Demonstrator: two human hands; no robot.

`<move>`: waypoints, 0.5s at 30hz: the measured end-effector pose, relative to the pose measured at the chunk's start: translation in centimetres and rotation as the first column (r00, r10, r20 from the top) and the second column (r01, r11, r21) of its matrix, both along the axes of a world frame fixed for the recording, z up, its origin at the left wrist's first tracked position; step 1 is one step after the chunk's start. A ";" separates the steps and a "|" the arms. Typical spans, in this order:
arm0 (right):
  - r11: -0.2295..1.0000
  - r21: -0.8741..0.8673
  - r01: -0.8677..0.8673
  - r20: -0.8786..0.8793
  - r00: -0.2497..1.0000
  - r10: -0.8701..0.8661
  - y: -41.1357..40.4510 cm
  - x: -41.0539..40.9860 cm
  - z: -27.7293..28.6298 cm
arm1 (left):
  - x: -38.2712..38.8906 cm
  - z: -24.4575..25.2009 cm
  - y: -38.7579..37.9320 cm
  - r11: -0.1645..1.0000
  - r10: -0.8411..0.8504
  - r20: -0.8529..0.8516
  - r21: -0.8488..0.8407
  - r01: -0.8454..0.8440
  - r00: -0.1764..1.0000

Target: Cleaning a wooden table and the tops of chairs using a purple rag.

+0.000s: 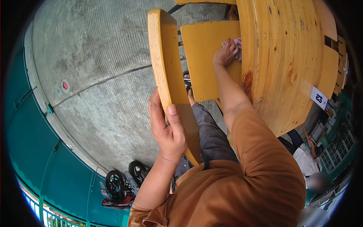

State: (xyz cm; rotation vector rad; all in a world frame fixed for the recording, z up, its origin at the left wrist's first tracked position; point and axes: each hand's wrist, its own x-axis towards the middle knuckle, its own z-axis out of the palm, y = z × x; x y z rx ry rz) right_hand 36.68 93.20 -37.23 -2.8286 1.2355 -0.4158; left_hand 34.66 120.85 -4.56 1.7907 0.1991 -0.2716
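My left hand [168, 124] grips the edge of a yellow wooden chair backrest [177, 68], its thumb on the near side and its fingers around the outer side. To the right lies the chair's flat yellow seat [201, 62], beside the table. My right hand [226, 53] presses a bunched pink cloth [238, 49] onto the seat near the table edge. Part of the cloth is hidden under my fingers. A sandalled foot [186, 78] shows between backrest and seat.
A knotted wooden table [283, 62] fills the right side and bears a printed card [318, 98]. Another chair [207, 1] stands beyond. Grooved concrete floor [99, 51] spreads left towards a green metal gate [65, 170] and a parked motorcycle [120, 190]. Another person [306, 159] is at lower right.
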 end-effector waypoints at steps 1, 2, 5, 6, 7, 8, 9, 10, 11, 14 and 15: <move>0.994 0.082 -0.065 -0.034 0.997 0.068 2.4 -3.3 0.6 | -0.1 -0.3 0.1 1.000 -0.001 -0.003 0.019 0.001 1.000; 0.980 0.157 -0.121 -0.121 0.983 0.141 5.8 -6.7 2.2 | -0.2 -0.2 0.3 0.999 0.004 -0.003 0.052 -0.004 1.000; 0.841 0.483 -0.244 -0.192 0.908 0.373 13.1 -16.8 5.6 | 0.1 -0.1 0.1 0.999 0.017 0.017 0.041 -0.018 1.000; 0.739 0.621 -0.260 -0.195 0.863 0.467 14.2 -18.9 6.3 | -0.1 0.0 0.2 0.999 0.026 0.015 0.034 -0.026 1.000; 0.734 0.626 -0.265 -0.187 0.862 0.471 14.4 -18.7 7.0 | -0.1 0.2 0.4 0.999 0.028 0.020 0.042 -0.029 0.999; 0.723 0.615 -0.313 -0.133 0.863 0.487 14.3 -18.1 7.5 | 0.0 0.4 0.4 0.999 0.018 0.005 0.042 -0.018 1.000; 0.713 0.600 -0.363 -0.074 0.862 0.501 14.0 -16.9 8.0 | 0.2 0.5 0.2 0.999 0.007 -0.005 0.041 -0.007 1.000; 0.687 0.672 -0.276 0.054 0.944 0.326 13.1 -14.4 7.6 | 0.2 0.6 0.1 0.999 0.006 0.007 0.049 -0.007 1.000; 0.640 0.742 -0.199 0.160 0.980 0.120 11.5 -10.7 7.2 | 0.2 0.7 -0.1 0.999 0.008 0.005 0.049 -0.008 1.000; 0.787 0.477 -0.391 0.381 0.899 0.216 7.0 1.3 8.1 | 0.0 0.7 -0.4 0.999 0.031 -0.025 0.019 -0.031 0.999; 0.800 0.391 -0.455 0.404 0.866 0.295 6.0 4.0 8.4 | 0.1 0.5 -0.5 0.999 0.028 -0.024 0.023 -0.028 0.999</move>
